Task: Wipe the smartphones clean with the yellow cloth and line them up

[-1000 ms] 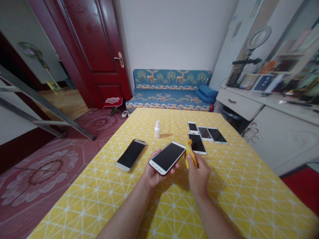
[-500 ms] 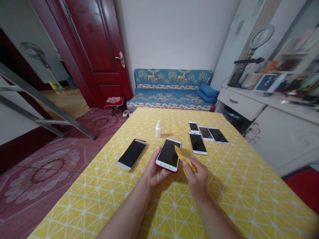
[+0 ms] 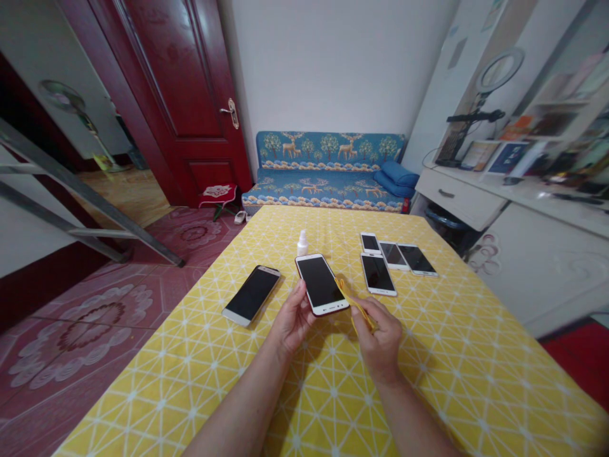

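My left hand (image 3: pixel 291 318) grips a white-faced, red-edged phone (image 3: pixel 321 284) by its near end, screen up, above the yellow table (image 3: pixel 457 368). My right hand (image 3: pixel 379 335) is closed on a folded yellow cloth (image 3: pixel 351 298) that touches the phone's right edge. A second phone (image 3: pixel 250 295) with a dark screen lies flat on the table to the left. A small white bottle (image 3: pixel 302 242) stands just behind the held phone.
Several more phones (image 3: pixel 390 259) lie in a group at the table's right centre. Beyond the table are a blue patterned sofa (image 3: pixel 328 171), a red door (image 3: pixel 183 95) at left and a white desk (image 3: pixel 476 197) with a ring light at right.
The held phone has turned from pointing right to pointing away and slightly left. The cloth has moved from beside the phone to its right edge.
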Tool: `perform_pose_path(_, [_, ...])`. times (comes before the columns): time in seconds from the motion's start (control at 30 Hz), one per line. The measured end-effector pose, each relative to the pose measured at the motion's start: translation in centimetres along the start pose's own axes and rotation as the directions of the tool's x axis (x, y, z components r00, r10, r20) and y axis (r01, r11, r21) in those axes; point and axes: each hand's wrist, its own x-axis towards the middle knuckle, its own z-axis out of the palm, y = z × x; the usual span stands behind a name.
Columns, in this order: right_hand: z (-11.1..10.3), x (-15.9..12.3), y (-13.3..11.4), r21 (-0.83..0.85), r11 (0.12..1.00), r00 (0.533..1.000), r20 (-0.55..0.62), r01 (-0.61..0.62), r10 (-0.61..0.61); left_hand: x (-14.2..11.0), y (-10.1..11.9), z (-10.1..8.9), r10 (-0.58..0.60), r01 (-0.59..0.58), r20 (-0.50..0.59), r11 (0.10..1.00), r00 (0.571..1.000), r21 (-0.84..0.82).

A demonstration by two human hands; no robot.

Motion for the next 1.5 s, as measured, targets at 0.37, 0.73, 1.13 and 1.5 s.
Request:
perform_pose_path(0.37, [0.6,-0.3,0.0,-0.147,0.981,0.988,0.11,0.128,-0.112,-0.2,-0.4,0.4,0.149,-0.148,-0.011,0.988,0.989,0.053])
perform_pose_path(0.73, [1.5,-0.8,-1.7,0.032,0.981,0.929,0.316,0.192,-0.192,0.1,-0.4,0.2,0.177,-0.179,-0.084,0.984,0.981,-0.022])
perform_pose_path(1.13, [1.2,-1.1,-0.6,0.196,0.922,0.87,-0.314,-0.333,0.381,0.4,-0.1,0.5,0.124,-0.155,-0.194,0.977,0.973,-0.149])
perform_pose_path(1.5, [1.6,-1.0,-0.8,-0.016,0.976,0.971,0.098,0.219,-0.216,0.4,-0.4,0.3,0.066,-0.082,-0.147,0.991,0.987,-0.11])
